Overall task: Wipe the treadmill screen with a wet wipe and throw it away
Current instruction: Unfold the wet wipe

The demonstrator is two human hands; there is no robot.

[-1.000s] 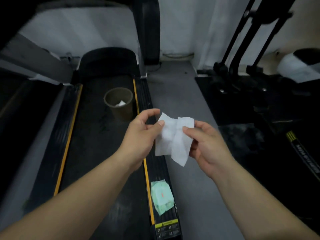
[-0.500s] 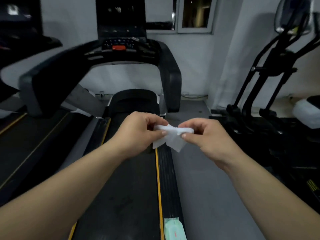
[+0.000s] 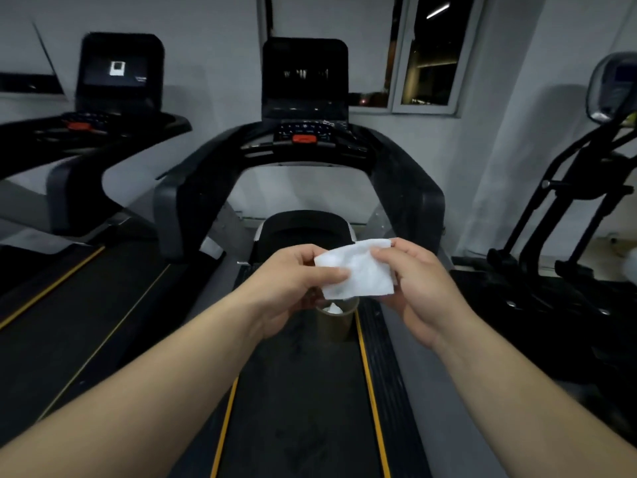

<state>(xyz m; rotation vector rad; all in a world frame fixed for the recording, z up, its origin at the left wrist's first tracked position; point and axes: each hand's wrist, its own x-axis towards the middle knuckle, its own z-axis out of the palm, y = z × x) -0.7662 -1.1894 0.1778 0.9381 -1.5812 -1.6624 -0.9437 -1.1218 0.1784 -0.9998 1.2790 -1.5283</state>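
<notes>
Spanning both hands [image 3: 358,288]: wet wipe [image 3: 356,270], long axis left-right

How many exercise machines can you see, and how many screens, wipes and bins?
Treadmills: 2, the middle treadmill and the left treadmill
Elliptical machine: 1
Treadmill screens: 2, the middle screen and the left screen
Wet wipe held in the left hand and the right hand: 1
Bin: 1
Total: 7
</notes>
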